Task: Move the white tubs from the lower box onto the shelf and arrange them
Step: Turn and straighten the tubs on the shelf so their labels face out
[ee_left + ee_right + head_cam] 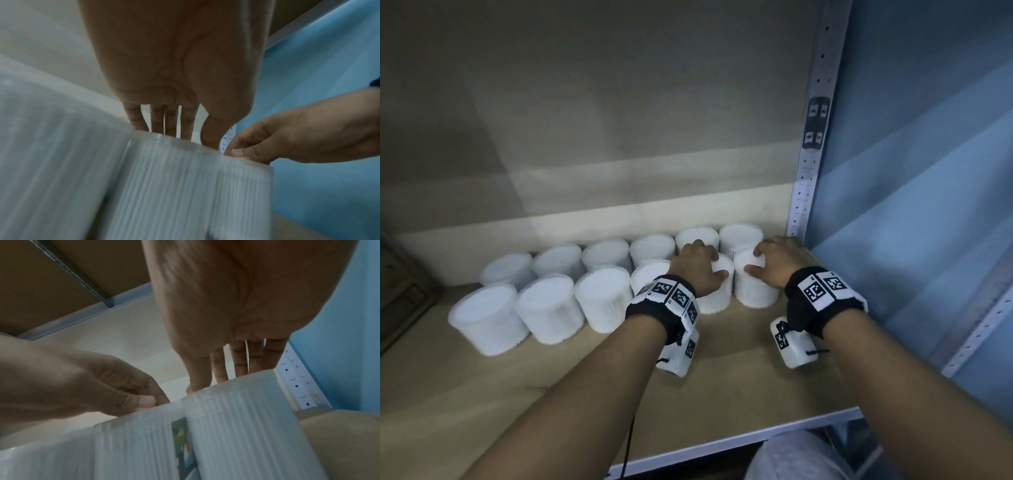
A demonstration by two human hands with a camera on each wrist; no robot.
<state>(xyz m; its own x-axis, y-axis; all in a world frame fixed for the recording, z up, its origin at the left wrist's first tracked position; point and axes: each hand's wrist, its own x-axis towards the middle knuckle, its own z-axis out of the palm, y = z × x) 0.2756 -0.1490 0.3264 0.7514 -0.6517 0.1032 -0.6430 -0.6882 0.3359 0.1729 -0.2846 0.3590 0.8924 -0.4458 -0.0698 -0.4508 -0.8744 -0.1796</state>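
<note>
Two rows of white tubs stand on the wooden shelf, a back row along the wall and a front row. My left hand grips the top of a front-row tub, fingers over the lid and thumb on the near side. My right hand grips the rightmost front tub the same way. Both tubs stand upright, side by side and touching. The left wrist view shows my left hand on its ribbed tub. In the right wrist view my right hand holds its tub.
A perforated metal upright stands just right of the tubs, with a blue wall beyond it. A brown cardboard box sits at the shelf's left end. Bare shelf board lies in front of the tubs. Another shelf is overhead.
</note>
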